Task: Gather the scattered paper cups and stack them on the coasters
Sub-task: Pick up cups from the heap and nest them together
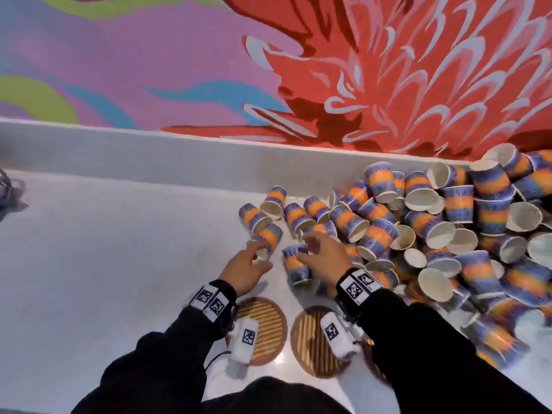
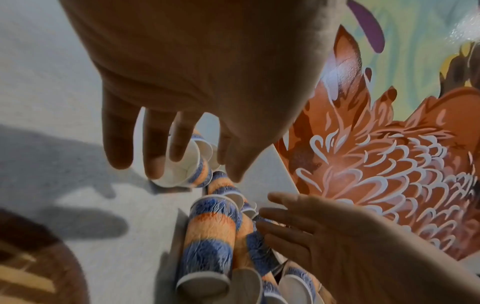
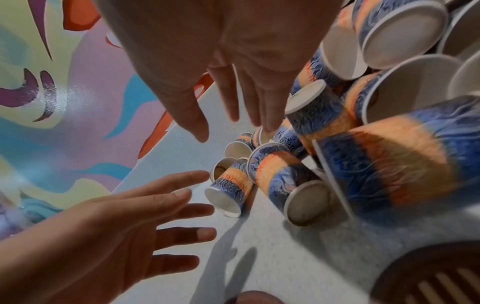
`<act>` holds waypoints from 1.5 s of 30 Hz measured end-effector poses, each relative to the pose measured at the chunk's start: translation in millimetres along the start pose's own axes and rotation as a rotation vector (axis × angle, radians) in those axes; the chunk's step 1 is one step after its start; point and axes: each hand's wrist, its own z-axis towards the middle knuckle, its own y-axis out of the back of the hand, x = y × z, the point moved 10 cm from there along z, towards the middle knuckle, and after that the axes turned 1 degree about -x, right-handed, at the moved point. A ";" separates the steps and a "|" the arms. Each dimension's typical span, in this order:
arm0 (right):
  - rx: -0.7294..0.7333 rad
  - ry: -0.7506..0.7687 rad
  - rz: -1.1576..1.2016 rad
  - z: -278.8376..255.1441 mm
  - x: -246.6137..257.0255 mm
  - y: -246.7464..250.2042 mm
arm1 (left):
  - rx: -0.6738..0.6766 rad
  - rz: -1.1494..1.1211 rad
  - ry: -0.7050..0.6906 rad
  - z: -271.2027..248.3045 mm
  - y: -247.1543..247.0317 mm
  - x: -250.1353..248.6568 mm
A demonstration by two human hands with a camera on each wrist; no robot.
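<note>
Several blue-and-orange paper cups (image 1: 433, 222) lie heaped on the right of the white counter. Two round slatted wooden coasters, one on the left (image 1: 268, 327) and one on the right (image 1: 310, 342), sit bare near the front edge, under my wrists. My left hand (image 1: 260, 255) reaches with spread fingers to a cup lying on its side (image 1: 268, 239); its fingertips (image 2: 155, 162) are at that cup's white mouth (image 2: 182, 170). My right hand (image 1: 303, 248) hovers with straight fingers over another cup lying on its side (image 1: 294, 267), holding nothing. The right wrist view shows both hands, right (image 3: 233, 127) and left (image 3: 155, 216), spread.
The counter (image 1: 119, 249) runs left from the heap, with a low white backsplash (image 1: 149, 150) and a painted red, pink and blue wall (image 1: 358, 70) behind. A dark object (image 1: 6, 189) pokes in at the far left edge. The heap spills to the right front edge.
</note>
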 end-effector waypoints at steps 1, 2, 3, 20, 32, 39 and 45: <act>-0.004 -0.022 -0.008 3.7 -0.5 -5.3 | 0.019 0.035 -0.011 3.3 -3.4 1.7; -0.008 -0.049 -0.041 8.0 -0.4 -9.3 | 0.029 0.086 -0.014 6.7 -4.8 2.1; 0.003 -0.076 -0.076 11.5 -1.8 -15.7 | 0.045 0.101 -0.014 10.2 -8.2 4.3; -0.052 -0.072 -0.111 8.5 4.5 -69.3 | -0.385 0.177 -0.507 -21.9 92.1 -54.9; -0.138 0.086 0.382 -31.8 20.0 -44.7 | -0.125 0.228 -0.753 -43.9 49.2 -75.9; -0.177 -0.008 0.403 -33.0 0.4 -42.8 | -0.095 0.341 -0.648 27.6 65.3 -72.2; -0.136 -0.074 0.408 -30.9 -8.1 -50.2 | 0.097 1.002 -0.494 114.0 44.3 -30.5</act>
